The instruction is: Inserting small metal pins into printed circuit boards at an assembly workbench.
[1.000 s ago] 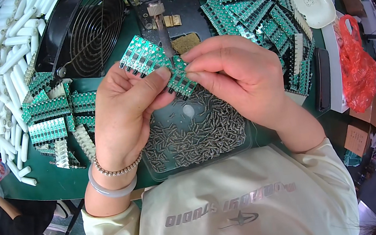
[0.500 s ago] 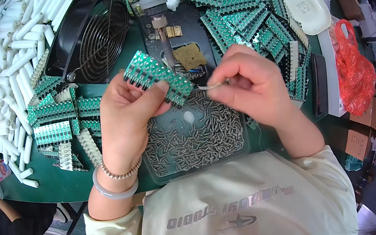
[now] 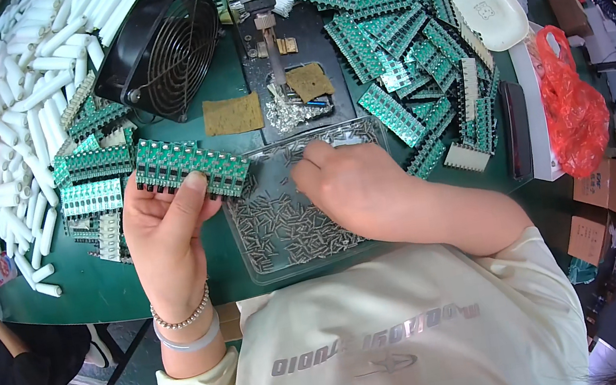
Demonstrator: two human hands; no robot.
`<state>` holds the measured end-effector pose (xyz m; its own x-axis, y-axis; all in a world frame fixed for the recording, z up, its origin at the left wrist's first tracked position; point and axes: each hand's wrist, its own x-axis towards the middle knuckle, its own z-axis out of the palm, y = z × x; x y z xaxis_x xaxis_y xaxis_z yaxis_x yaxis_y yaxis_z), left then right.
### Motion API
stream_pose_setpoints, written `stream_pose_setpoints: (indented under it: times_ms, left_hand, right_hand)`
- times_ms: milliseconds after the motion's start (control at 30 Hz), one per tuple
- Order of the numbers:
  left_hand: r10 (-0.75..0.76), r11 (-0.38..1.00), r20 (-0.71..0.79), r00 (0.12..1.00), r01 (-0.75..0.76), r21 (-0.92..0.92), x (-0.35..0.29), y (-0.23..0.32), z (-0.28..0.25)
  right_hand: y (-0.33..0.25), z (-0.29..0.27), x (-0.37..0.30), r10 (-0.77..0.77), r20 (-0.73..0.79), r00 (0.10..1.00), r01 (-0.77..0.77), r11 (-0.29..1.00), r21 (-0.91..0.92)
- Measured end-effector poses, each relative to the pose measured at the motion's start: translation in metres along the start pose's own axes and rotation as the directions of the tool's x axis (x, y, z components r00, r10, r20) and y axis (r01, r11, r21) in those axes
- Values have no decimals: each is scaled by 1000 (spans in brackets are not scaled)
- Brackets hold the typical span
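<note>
Right hand (image 3: pixel 347 184) has shifted to the tray (image 3: pixel 265 276), grip unclear; left hand (image 3: pixel 167 243) holds the circuit board (image 3: pixel 191 163), leaving the iron (image 3: pixel 274 57) at twelve o'clock idle.

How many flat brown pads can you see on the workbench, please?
2: the left brown pad lies near the black fan, and the right brown pad lies just right of the soldering iron. More could be hidden under other things.
</note>
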<state>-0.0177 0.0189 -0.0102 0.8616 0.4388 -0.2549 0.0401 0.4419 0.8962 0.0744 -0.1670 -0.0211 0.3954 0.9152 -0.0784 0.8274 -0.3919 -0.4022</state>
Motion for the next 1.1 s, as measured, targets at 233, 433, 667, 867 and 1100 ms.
stream_pose_setpoints:
  times_ms: [233, 433, 667, 867, 1100]
  left_hand:
    - [-4, 998, 82, 997, 9, -60, -7, -5, -1]
    - [-138, 912, 261, 955, 225, -344, -16, -10, -6]
    - [-169, 660, 512, 842, 482, -576, -27, -26, -2]
    - [-276, 367, 558, 782, 623, -691, -40, -32, 3]
    - [-379, 296, 538, 753, 649, -701, -45, -27, 12]
  right_hand:
    - [-7, -4, -1, -95, 18, 995, 96, 995, -25]
    - [0, -17, -5, -34, -232, 972, 109, 941, 321]
    - [-13, -43, -4, 4, -348, 938, 220, 768, 602]
    - [-32, -29, 8, -23, -613, 790, 461, 681, 569]
    - [-39, -26, 3, -32, -639, 769, 433, 761, 483]
